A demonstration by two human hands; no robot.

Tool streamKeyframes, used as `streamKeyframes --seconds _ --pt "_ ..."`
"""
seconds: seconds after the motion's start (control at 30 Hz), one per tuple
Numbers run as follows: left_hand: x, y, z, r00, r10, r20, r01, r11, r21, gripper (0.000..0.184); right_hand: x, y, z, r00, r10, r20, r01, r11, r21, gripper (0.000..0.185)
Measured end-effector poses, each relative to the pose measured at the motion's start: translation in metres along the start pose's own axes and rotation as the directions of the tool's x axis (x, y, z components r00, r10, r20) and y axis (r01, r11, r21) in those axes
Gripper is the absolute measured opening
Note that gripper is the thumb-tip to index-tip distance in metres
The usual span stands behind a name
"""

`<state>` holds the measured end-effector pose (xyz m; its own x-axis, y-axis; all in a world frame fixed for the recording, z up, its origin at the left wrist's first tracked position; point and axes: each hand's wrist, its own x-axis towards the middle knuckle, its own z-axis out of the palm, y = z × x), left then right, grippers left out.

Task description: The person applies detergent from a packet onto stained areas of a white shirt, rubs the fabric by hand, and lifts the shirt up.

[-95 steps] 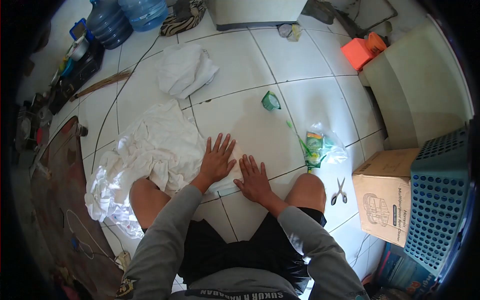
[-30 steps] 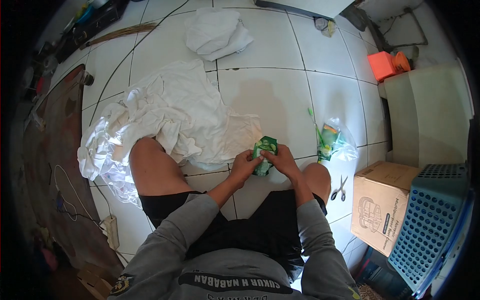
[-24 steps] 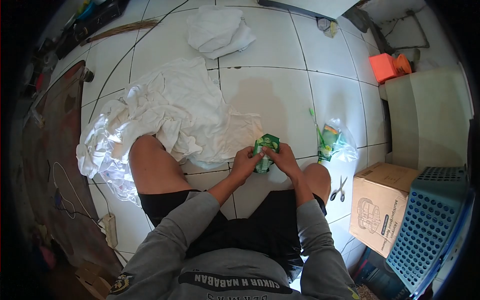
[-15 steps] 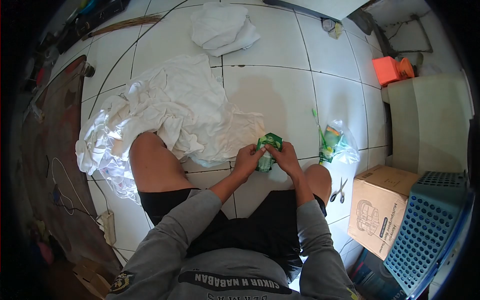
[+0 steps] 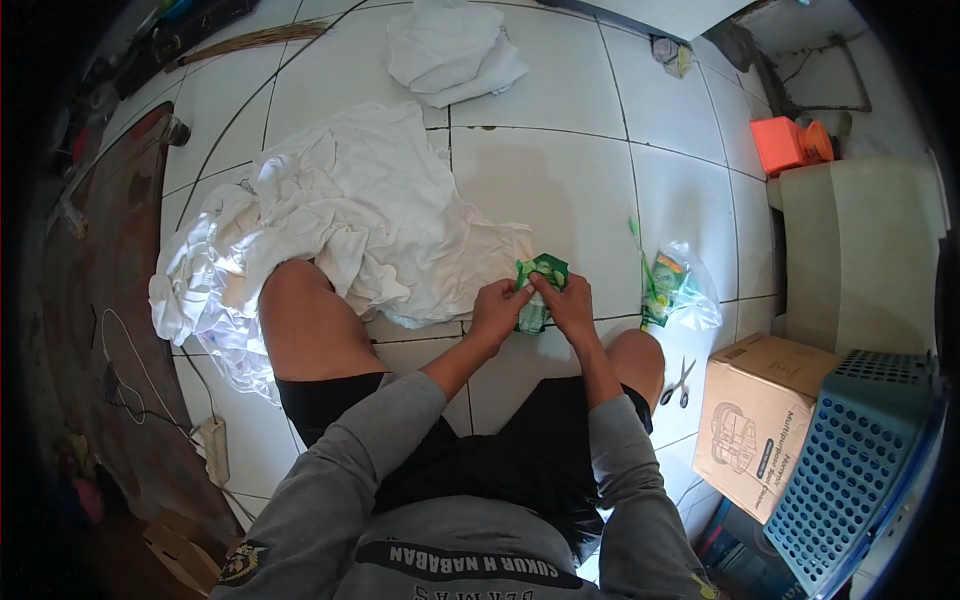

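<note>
Between my knees, my left hand and my right hand both pinch a small green printed packet. The thumbs meet near its upper middle, and the fingers cover part of its sides. Just beyond and to the left spreads a crumpled white cloth, its right corner lying close to the packet. A second green packet lies to the right, partly in a clear plastic bag. Beside it is a green toothbrush-like stick. Scissors rest by my right knee.
A folded white cloth lies farther off on the tiled floor. To the right stand a cardboard box, a blue perforated basket and an orange container. A power strip with cords is at the left, near a dark board.
Both hands stay on the green packet, with only a slight shift of the fingers. The whole view has moved slightly; the things on the floor lie as before.
</note>
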<state>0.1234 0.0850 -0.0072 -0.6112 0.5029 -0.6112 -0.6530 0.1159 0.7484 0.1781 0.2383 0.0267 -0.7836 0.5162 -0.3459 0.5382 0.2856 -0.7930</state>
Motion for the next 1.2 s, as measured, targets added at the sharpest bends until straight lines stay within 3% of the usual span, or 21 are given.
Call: streamKeyframes --seconds 0.27,0.33,0.47,0.67,0.87,1.07,1.13,1.17,1.2 --pt "-0.012 -0.03 0.002 0.993 -0.12 -0.011 0.12 0.992 -0.042 0.031 -0.007 0.013 -0.004 0.983 0.103 0.151 -0.088 0.991 -0.104 0.036" --pt "-0.016 -0.028 0.0 0.988 -0.155 -0.007 0.156 0.986 0.06 0.032 -0.01 0.009 -0.006 0.98 0.099 0.171 -0.08 0.99 -0.112 0.036" --pt "-0.022 -0.026 -0.001 0.987 -0.155 -0.037 0.157 0.987 0.042 0.04 -0.012 0.004 -0.008 0.979 0.054 0.197 -0.033 0.993 -0.11 0.037" --pt "-0.018 -0.039 -0.015 0.99 -0.069 -0.121 0.092 0.976 0.195 0.034 -0.005 0.01 0.003 0.978 -0.077 0.194 0.115 0.975 -0.191 0.034" --pt "-0.018 -0.032 -0.02 0.993 -0.083 -0.089 0.098 0.978 0.183 0.035 -0.009 0.005 0.004 0.984 -0.059 0.17 0.086 0.984 -0.156 0.034" --pt "-0.021 -0.029 -0.019 0.99 0.095 -0.109 -0.061 0.957 0.284 0.035 -0.016 -0.005 -0.001 0.992 -0.071 0.107 0.083 0.991 -0.108 0.035" --pt "-0.038 -0.006 -0.019 0.957 0.258 -0.133 -0.131 0.793 0.595 0.031 -0.016 -0.002 -0.004 0.992 -0.079 0.101 0.092 0.988 -0.124 0.036" --pt "-0.038 -0.002 -0.023 0.956 0.263 -0.133 -0.133 0.789 0.599 0.031 -0.015 -0.001 -0.006 0.992 -0.085 0.096 0.099 0.985 -0.143 0.037" --pt "-0.037 0.0 -0.03 0.878 0.478 -0.037 -0.282 0.578 0.766 0.032 -0.014 0.004 -0.007 0.991 -0.09 0.095 0.103 0.985 -0.137 0.037"
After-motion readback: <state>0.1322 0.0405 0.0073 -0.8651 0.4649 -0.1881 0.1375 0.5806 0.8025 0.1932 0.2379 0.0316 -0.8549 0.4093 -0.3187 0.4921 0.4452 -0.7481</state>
